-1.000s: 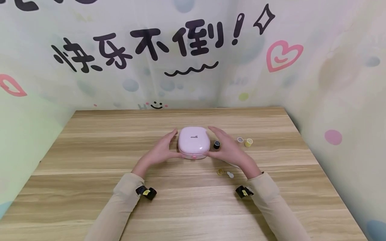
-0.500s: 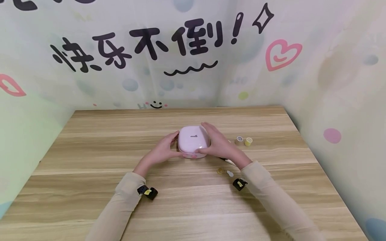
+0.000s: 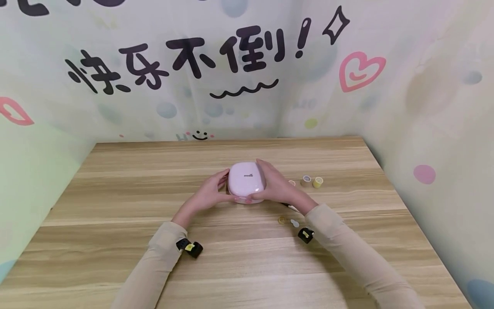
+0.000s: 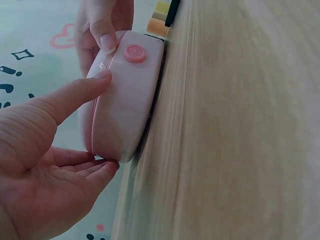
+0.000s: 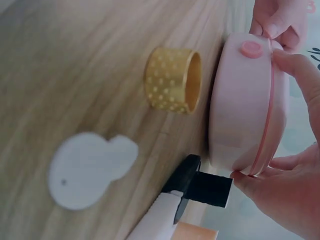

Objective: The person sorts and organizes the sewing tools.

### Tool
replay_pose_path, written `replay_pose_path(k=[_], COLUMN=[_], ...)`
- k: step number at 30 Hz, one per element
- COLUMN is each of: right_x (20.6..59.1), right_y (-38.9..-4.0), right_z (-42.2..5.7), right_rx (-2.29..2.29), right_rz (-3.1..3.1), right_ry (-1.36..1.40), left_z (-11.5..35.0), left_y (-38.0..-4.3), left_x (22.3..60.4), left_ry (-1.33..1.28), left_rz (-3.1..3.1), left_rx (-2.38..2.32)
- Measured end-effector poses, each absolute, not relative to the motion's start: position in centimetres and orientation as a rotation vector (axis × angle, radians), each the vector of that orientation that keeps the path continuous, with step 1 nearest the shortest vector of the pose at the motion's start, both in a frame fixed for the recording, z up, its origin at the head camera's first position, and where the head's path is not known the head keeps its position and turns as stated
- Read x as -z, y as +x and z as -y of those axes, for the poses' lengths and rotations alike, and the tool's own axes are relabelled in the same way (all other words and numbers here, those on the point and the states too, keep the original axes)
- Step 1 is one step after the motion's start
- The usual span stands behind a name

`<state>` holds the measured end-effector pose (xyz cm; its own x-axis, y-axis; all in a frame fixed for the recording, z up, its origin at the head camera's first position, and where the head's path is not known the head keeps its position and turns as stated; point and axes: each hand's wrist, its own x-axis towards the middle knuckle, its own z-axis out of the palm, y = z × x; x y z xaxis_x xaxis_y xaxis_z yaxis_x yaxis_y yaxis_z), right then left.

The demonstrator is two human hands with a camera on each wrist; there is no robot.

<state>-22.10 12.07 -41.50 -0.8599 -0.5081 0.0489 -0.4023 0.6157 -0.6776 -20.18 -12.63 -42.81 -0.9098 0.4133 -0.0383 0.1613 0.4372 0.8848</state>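
Note:
A rounded pale pink case point(image 3: 247, 178) with small dark lettering on its lid sits closed on the wooden table. On its left side my left hand point(image 3: 210, 191) grips it, thumb at the front seam and fingers round the side. From the right, my right hand point(image 3: 275, 184) holds it likewise, its thumb at the front near the middle. The left wrist view shows both thumbs on the lid's edge beside a round pink button point(image 4: 135, 53). In the right wrist view, the right fingers wrap the case's side point(image 5: 240, 110).
Near the case's right lie a dotted gold thimble point(image 5: 167, 80), a white gourd-shaped needle threader point(image 5: 82, 170) and a white tool with a black end point(image 5: 162, 212). A black thread spool point(image 5: 210, 189), a grey spool point(image 3: 306, 181) and a yellow spool point(image 3: 318, 183) stand farther back.
My right hand has moved left onto the case, its thumb sliding from the front right corner toward the middle. The left hand has closed in slightly; the case has stayed put.

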Motion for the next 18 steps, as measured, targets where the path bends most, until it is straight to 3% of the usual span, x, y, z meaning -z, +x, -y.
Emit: replay_pose_path(k=[18], right_x=[41.73], right_y=[-22.31], right_z=[-12.08], right_rx=[1.045], right_rz=[-2.812], right_ry=[-0.763], left_z=[12.42], left_y=[-20.48], left_x=[43.43], left_ry=[0.436], left_rz=[-2.401], left_rx=[-1.566])
